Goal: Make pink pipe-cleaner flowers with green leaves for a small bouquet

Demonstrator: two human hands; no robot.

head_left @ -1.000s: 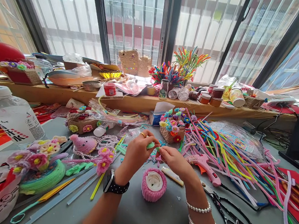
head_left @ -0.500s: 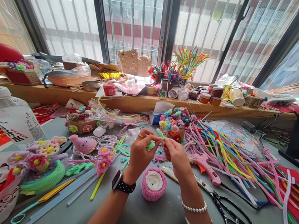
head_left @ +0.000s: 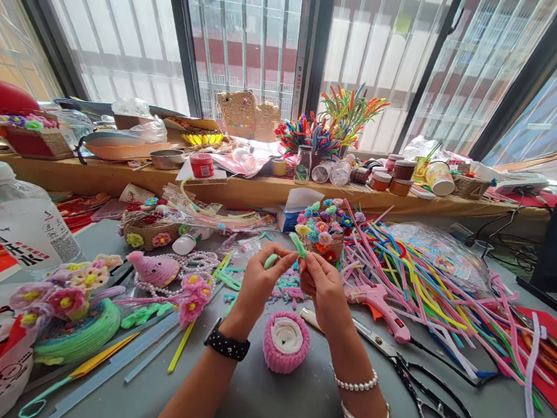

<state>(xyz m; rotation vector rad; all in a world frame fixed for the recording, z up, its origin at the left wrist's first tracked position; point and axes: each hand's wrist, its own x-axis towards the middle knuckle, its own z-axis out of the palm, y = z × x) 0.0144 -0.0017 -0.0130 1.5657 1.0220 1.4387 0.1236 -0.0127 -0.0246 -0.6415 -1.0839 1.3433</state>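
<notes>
My left hand [head_left: 257,286] and my right hand [head_left: 324,288] meet above the grey table, both pinching a short green pipe cleaner [head_left: 297,244] that is bent between the fingertips. Its pale green end [head_left: 270,260] sticks out by my left fingers. Just below the hands stands a small pink wrapped cup [head_left: 286,341] with a white inside. My left wrist wears a black watch, and bracelets circle my right wrist.
A pink glue gun [head_left: 382,304] and black scissors [head_left: 430,401] lie right of the hands. A heap of coloured pipe cleaners [head_left: 431,280] spreads to the right. A flower basket [head_left: 321,230] stands behind, a plastic bottle [head_left: 16,216] and a green flower nest [head_left: 77,320] at left.
Both hands have risen off the table and drawn closer together. The green pipe cleaner now stands up between the fingertips.
</notes>
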